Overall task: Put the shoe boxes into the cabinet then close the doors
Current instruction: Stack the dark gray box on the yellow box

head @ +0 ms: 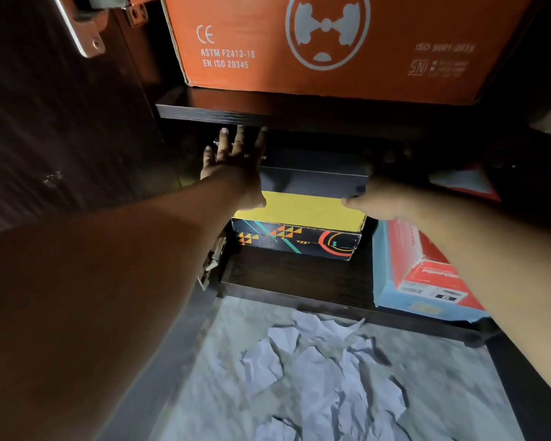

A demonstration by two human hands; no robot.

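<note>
A dark navy shoe box (312, 178) sits on top of a yellow-lidded box with a patterned side (299, 224) on the cabinet's lower shelf (293, 272). My left hand (236, 160) lies flat with straight fingers against the navy box's left end, reaching deep under the upper shelf. My right hand (372, 198) is at the box's right front corner, thumb along its lower edge; its fingers are lost in shadow. A big orange box (331, 43) stands on the upper shelf (268, 117). A red and blue box (427, 272) lies at the lower right.
The cabinet's left door (61, 122) stands open, with a metal handle (77, 30) at the top. A hinge (212, 262) sits on the left frame. Crumpled white paper (325, 370) lies on the grey floor in front. Another red box (465, 183) shows dimly at the far right.
</note>
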